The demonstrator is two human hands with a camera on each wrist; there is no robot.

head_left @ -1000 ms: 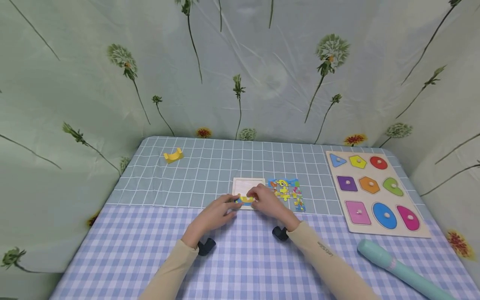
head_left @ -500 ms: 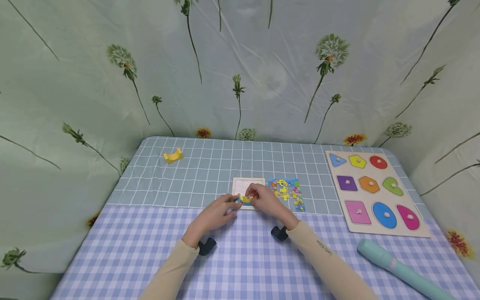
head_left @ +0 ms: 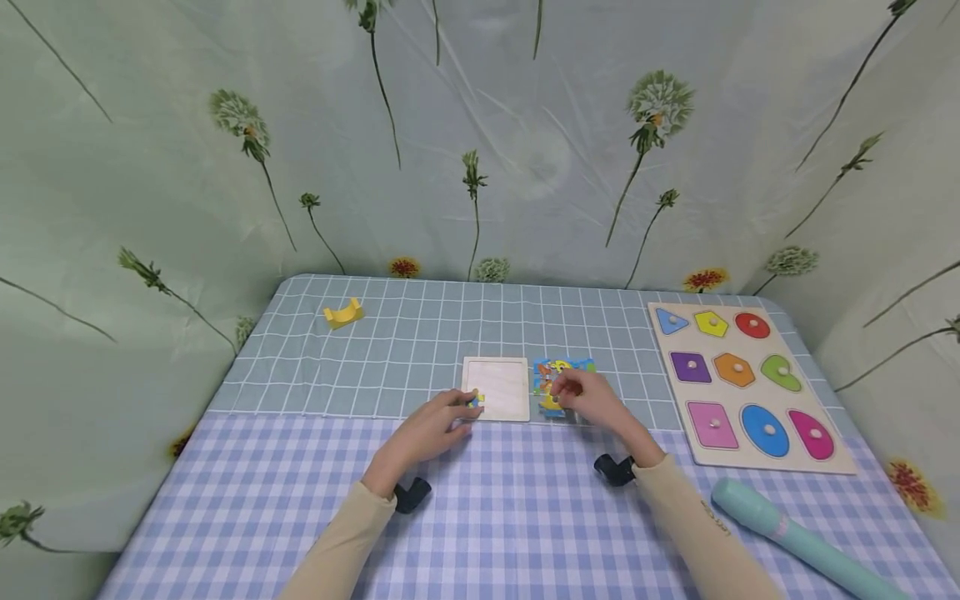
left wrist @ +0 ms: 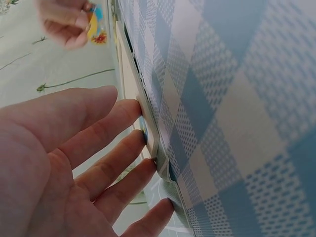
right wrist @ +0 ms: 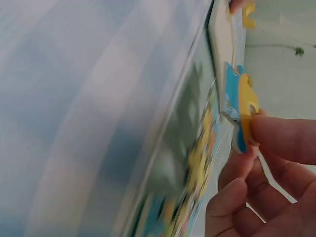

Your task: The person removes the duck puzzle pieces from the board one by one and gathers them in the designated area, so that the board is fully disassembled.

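Observation:
My right hand (head_left: 592, 397) pinches a yellow-and-blue jigsaw piece (right wrist: 245, 106) between thumb and fingers, held over the group of jigsaw pieces (head_left: 543, 368) that lies right of the square wooden puzzle tray (head_left: 504, 385). Part of that group is hidden under the hand. At the tray's near left corner, my left hand (head_left: 429, 427) rests with extended fingers (left wrist: 123, 114) on the rim. Its fingertips touch a small blue-and-yellow jigsaw piece (head_left: 477, 400) inside the tray. Bare pale wood fills the remainder of the tray.
A wooden shape board (head_left: 699, 422) with several coloured knobbed shapes stands at the right. Nearer, a teal stick-like object (head_left: 795, 533) lies on the checked cloth (head_left: 495, 517). One curved yellow block (head_left: 344, 314) sits far left, before the flowered curtain (head_left: 420, 167).
My right hand has lifted the yellow-and-blue jigsaw piece out of the tray and carried it right, over the other pieces. My left hand has stayed at the tray's corner.

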